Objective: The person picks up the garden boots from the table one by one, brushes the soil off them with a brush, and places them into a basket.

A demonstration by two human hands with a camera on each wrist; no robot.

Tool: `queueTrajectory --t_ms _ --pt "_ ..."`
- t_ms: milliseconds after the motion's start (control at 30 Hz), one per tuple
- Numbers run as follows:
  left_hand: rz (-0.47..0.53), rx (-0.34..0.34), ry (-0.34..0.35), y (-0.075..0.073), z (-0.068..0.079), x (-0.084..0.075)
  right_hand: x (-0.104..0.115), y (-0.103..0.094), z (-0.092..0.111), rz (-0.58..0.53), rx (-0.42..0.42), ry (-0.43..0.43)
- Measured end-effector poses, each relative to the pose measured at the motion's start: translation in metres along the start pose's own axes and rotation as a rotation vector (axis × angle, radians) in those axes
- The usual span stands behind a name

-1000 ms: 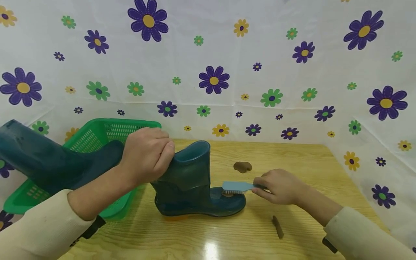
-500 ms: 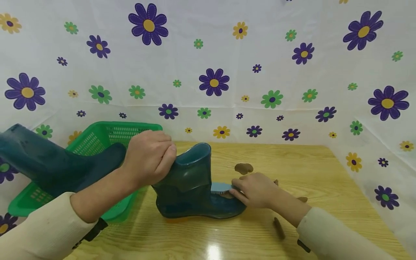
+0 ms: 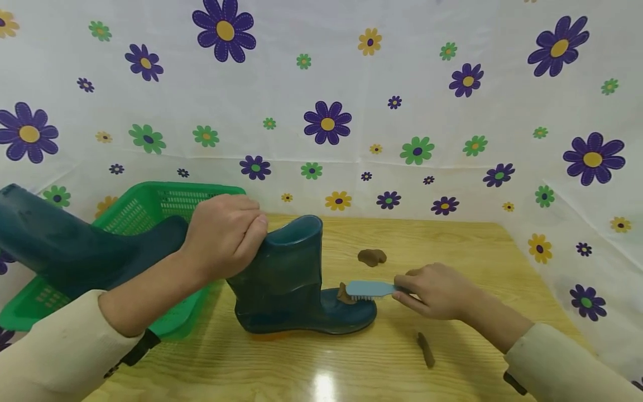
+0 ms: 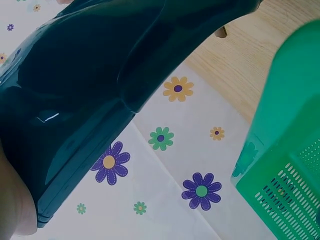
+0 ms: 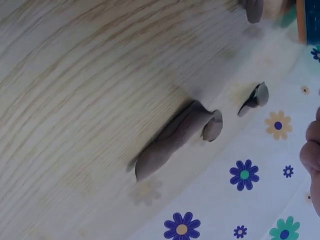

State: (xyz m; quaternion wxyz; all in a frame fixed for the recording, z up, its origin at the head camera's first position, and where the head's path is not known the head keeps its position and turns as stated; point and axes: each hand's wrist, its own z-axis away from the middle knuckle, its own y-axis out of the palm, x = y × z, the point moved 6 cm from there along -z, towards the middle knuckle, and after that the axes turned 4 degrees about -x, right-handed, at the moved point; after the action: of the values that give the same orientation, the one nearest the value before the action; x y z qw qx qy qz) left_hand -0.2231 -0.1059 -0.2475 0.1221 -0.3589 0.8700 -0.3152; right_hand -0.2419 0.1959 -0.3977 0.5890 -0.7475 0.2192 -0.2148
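A dark teal rubber boot (image 3: 286, 285) stands upright on the table, toe to the right. My left hand (image 3: 223, 234) grips the rim of its shaft; the left wrist view shows the shaft (image 4: 85, 95) up close. My right hand (image 3: 437, 290) holds a light blue brush (image 3: 370, 288) by its handle, bristles down over the boot's toe. At the brush's left end, a brown clump (image 3: 344, 294) sits on the boot's foot. In the right wrist view, only part of my right hand (image 5: 312, 155) shows at the edge.
A second rubber boot (image 3: 100, 251) lies tilted in a green plastic basket (image 3: 196, 312) on the left. Brown pieces lie on the wooden table (image 3: 452, 245): a lump (image 3: 372, 257) at the back and a strip (image 3: 425, 350) in front. A flowered sheet (image 3: 432, 100) hangs behind.
My right hand moved the brush left along the boot's foot, then back right toward the toe. The brown clump now shows raised at the brush's left end. My left hand keeps its grip.
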Motion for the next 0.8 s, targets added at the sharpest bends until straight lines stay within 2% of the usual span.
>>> queueTrajectory --t_ms 133,233,333,467,667,800 --pt "0.001 -0.011 0.004 -0.003 0.001 0.001 0.007 0.003 -0.013 -0.024 -0.131 0.010" --pt "0.000 -0.022 0.006 -0.002 0.001 0.001 0.015 0.009 -0.028 -0.010 -0.171 0.006" --pt "-0.002 -0.025 0.010 -0.002 0.002 0.001 0.023 0.015 -0.040 0.017 -0.095 0.005" --pt "0.001 -0.028 0.011 -0.001 0.003 0.000 0.023 0.015 -0.037 0.035 0.019 0.018" --pt "0.011 -0.023 0.015 -0.001 -0.001 0.000 0.013 0.002 -0.012 0.037 0.025 0.007" --pt "0.014 -0.018 0.018 0.000 -0.001 0.000 0.011 0.002 -0.005 0.028 0.020 0.003"
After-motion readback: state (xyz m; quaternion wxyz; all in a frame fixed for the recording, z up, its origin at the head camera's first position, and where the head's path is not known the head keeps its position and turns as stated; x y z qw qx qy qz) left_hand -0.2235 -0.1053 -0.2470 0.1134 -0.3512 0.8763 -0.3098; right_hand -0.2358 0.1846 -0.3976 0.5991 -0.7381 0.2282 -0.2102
